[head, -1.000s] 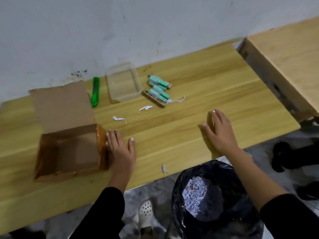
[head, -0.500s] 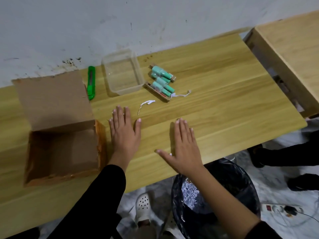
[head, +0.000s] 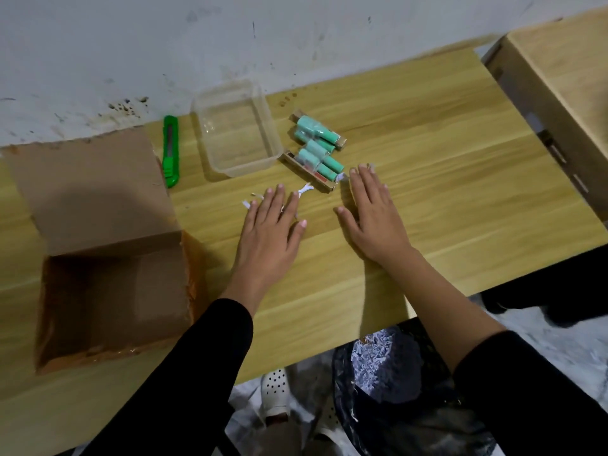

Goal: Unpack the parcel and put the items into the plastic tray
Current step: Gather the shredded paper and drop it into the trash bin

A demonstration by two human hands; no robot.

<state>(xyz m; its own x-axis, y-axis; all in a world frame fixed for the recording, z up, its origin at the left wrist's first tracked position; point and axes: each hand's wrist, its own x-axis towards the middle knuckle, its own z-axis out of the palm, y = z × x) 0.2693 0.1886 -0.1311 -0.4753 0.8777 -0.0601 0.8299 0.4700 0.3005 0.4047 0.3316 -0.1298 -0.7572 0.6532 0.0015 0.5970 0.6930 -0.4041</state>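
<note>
From the head camera, both hands lie flat on the bench [head: 427, 133], palms down, fingers spread, holding nothing. The left hand [head: 268, 236] rests among a few white paper scraps [head: 304, 189]; the right hand [head: 375, 218] lies just right of it, its fingertips [head: 353, 171] touching or nearly touching the near end of the green tubes [head: 317, 144].

The tubes sit just beyond the right grip and slightly to its left, well ahead of the left grip. They lie in two small bundles, each backed by a strip of brown card [head: 307, 172]. They look light and stiff, with smooth round bodies that may roll or slip if pinched singly. Taking each bundle across its width, thumb on one side and fingers on the other with the card underneath, seems the safer hold. Whether the tubes are fastened to the card is hard to tell from here.

The plastic tray [head: 200, 106] stands empty, just left of the tubes and ahead of the left grip, thin-walled and likely to slide if nudged. The opened parcel [head: 108, 291] sits left of the left grip and looks empty inside. A green utility knife [head: 170, 153] lies between parcel flap and tray. Below the bench edge, a black bin bag [head: 411, 406] holds shredded paper.
</note>
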